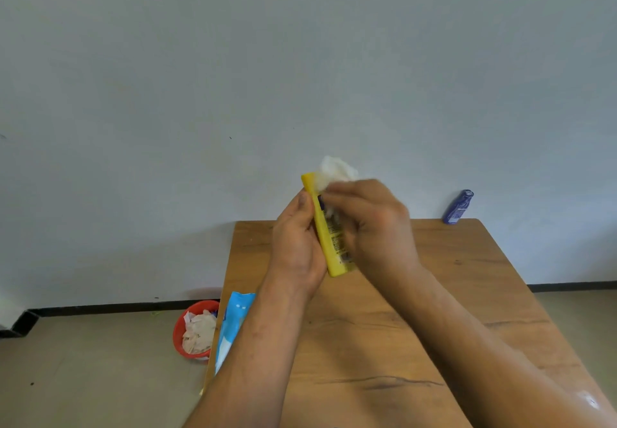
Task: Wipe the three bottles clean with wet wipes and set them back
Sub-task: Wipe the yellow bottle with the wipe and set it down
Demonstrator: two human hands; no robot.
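Head: slim yellow bottle (335, 255), crumpled wipe (336, 169)

Left hand (295, 244) grips bottle (326, 249); right hand (370, 223) pinches wipe (335, 170); forearms raised.

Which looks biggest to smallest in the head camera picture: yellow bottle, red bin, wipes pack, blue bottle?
1. yellow bottle, longest, though held up near the camera.
2. red bin and wipes pack: about alike, both partly hidden, so unranked.
3. blue bottle, smallest, but farthest away.
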